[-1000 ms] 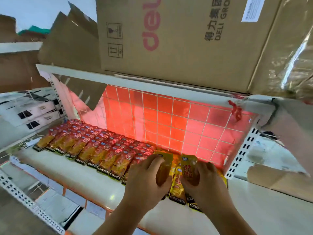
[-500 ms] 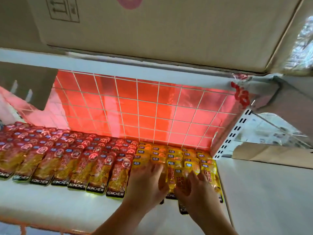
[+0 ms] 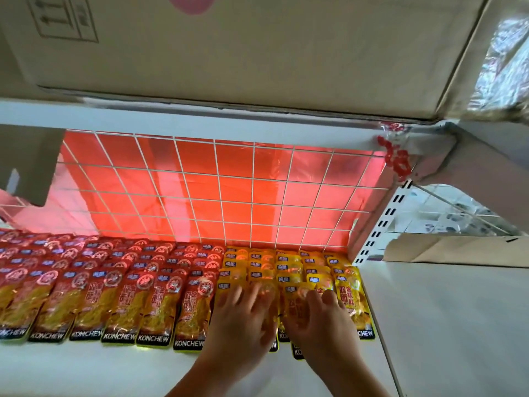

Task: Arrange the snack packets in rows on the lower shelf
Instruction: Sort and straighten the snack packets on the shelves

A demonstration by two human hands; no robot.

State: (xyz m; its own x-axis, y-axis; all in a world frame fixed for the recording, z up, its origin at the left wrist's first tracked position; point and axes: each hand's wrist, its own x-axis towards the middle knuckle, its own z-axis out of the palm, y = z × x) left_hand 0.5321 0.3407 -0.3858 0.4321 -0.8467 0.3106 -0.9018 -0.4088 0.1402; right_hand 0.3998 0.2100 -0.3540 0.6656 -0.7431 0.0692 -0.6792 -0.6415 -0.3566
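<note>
Two hands come in from the near edge, side by side and palm-down: left hand (image 3: 243, 316) and right hand (image 3: 317, 322). The fingers of both are spread and nearly straight, gripping nothing; the left fingertips are blurred.

- Nearer than the hands: a bare white strip of the lower shelf (image 3: 100, 368).
- Under both palms: yellow snack packets (image 3: 289, 270), pressed flat, in overlapping columns running from the fingertips to the back.
- Under the right hand's heel: one stray packet (image 3: 297, 352), jutting nearer than its neighbours' bottom edges.
- Left of the left hand: red snack packets (image 3: 114, 282), overlapping rows with a fairly even front line, touching the yellow block.
- Right of the right hand: the last yellow column lies along the shelf's edge, then a white side surface (image 3: 443, 310).
- Beyond the fingertips: wire grid (image 3: 229, 196), red-backed.
- Above: cardboard box (image 3: 257, 53).
</note>
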